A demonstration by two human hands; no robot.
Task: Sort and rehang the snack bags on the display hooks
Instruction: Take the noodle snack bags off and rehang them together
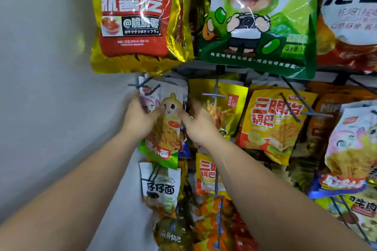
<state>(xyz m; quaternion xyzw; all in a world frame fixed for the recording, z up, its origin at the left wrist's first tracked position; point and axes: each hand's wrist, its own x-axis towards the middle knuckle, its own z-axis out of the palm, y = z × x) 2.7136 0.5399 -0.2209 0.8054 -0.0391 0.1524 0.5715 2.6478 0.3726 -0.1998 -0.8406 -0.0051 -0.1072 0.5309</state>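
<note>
A white noodle-snack bag point(167, 120) with cartoon figures and a green bottom hangs at the left end of the middle row, its top at a dark wire hook point(142, 85). My left hand point(140, 116) grips the bag's left edge, thumb across its front. My right hand point(196, 124) is at the bag's right edge, thumb touching the front; its fingers are blurred and spread behind. To the right hang a yellow shredded-snack bag point(228, 104) and a yellow-orange rice-crust bag point(273, 124).
Above hang a gold-and-red fries bag point(136, 16) and a green cat bag point(259, 18). Below hang a white noodle bag point(161, 187) and more packets. Empty hook tips point(214, 95) stick out toward me. A bare grey wall point(51, 87) is on the left.
</note>
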